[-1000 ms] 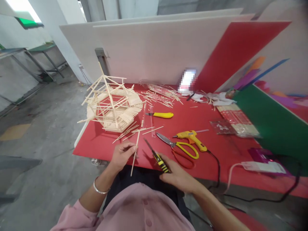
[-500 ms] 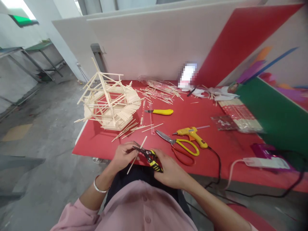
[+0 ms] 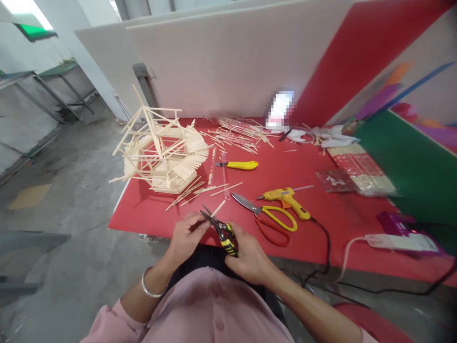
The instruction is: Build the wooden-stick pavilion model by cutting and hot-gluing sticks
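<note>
My left hand (image 3: pixel 186 237) pinches a thin wooden stick (image 3: pixel 219 208) near the table's front edge. The stick slants up to the right, crossing at the blades of the pruning snips. My right hand (image 3: pixel 249 255) is wrapped round the black and yellow handles of these snips (image 3: pixel 225 233), whose narrow blades point up and left, slightly apart, close to my left fingertips. The lower part of the stick is hidden by my left hand. Beyond both hands, several loose sticks (image 3: pixel 194 192) lie beside a pavilion-like model (image 3: pixel 162 155) built of pale sticks.
Scissors (image 3: pixel 266 214) with yellow and red handles lie right of my hands, next to a yellow glue gun (image 3: pixel 287 197) with its cord. A yellow-handled knife (image 3: pixel 242 165) lies farther back. Bagged sticks (image 3: pixel 360 169) and a power strip (image 3: pixel 400 242) occupy the right side.
The stick has shifted in my left hand: its upper end reaches farther right and its lower end no longer shows below the hand. The snips' blades now look more spread.
</note>
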### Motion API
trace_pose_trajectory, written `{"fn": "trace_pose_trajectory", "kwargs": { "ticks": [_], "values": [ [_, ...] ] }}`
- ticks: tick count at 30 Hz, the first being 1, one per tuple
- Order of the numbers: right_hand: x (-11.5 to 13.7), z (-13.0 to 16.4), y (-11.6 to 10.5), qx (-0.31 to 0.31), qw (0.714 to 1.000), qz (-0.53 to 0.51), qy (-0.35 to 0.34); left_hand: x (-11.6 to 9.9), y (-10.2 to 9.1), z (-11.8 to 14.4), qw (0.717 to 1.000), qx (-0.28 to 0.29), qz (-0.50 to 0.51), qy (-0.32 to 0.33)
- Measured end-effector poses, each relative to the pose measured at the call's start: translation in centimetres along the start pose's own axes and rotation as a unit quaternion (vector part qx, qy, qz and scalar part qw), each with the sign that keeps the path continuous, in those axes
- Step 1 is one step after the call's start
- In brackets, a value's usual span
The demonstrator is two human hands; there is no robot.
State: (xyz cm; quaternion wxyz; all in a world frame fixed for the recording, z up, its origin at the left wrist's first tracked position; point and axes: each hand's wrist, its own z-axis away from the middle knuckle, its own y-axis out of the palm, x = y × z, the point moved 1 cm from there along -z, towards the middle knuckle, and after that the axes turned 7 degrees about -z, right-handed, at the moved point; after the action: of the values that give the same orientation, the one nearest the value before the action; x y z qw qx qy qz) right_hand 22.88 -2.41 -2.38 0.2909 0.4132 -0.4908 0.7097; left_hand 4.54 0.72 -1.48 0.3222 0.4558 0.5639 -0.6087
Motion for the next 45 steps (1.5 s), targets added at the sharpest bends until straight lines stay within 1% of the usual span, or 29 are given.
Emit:
{"fn": "trace_pose_trajectory", "kwargs": {
  "ticks": [3, 7, 9, 12, 17, 21, 26, 29, 33, 36, 38, 45],
  "values": [
    [0.0, 0.0, -0.2, 0.007, 1.0, -0.01, -0.013, 0.0, 0.1, 0.1, 1.0, -0.019, -0.004, 0.024],
    [-0.3, 0.2, -0.3, -0.002, 0.999, -0.026, -0.048, 0.3, -0.2, -0.1, 0.999, 0.0, -0.012, 0.048],
    [-0.5, 0.2, -0.2, 0.007, 0.999, -0.027, -0.037, 0.4, -0.3, -0.1, 0.998, -0.003, -0.023, 0.064],
    [-0.4, 0.2, -0.1, 0.019, 0.999, -0.036, -0.023, 0.4, -0.3, 0.0, 0.995, -0.024, -0.049, 0.085],
    [-0.3, 0.0, 0.2, 0.017, 0.999, -0.042, -0.022, 0.4, -0.3, 0.2, 0.987, -0.055, -0.088, 0.124],
    [-0.2, 0.0, 0.5, 0.013, 0.999, -0.029, -0.024, 0.4, -0.3, 0.3, 0.981, -0.061, -0.115, 0.143],
    [0.2, 0.1, 0.6, 0.015, 1.0, -0.013, -0.004, 0.5, -0.6, 0.2, 0.991, -0.032, -0.08, 0.105],
    [0.4, 0.1, 0.5, 0.036, 0.998, -0.048, -0.003, 0.7, -1.0, 0.1, 0.997, -0.007, -0.049, 0.064],
    [0.2, 0.2, 0.4, 0.054, 0.995, -0.081, -0.002, 1.4, -1.3, 0.0, 0.998, 0.045, 0.033, -0.019],
    [0.1, 0.2, 0.6, 0.053, 0.995, -0.082, 0.002, 1.8, -1.3, 0.0, 0.987, 0.085, 0.105, -0.082],
    [0.1, 0.1, 0.8, 0.053, 0.996, -0.075, 0.003, 1.9, -1.4, -0.1, 0.984, 0.094, 0.124, -0.091],
    [0.9, -0.1, 0.7, 0.016, 0.999, -0.011, -0.03, 2.1, -1.9, -0.1, 0.984, 0.1, 0.132, -0.067]
  ]
}}
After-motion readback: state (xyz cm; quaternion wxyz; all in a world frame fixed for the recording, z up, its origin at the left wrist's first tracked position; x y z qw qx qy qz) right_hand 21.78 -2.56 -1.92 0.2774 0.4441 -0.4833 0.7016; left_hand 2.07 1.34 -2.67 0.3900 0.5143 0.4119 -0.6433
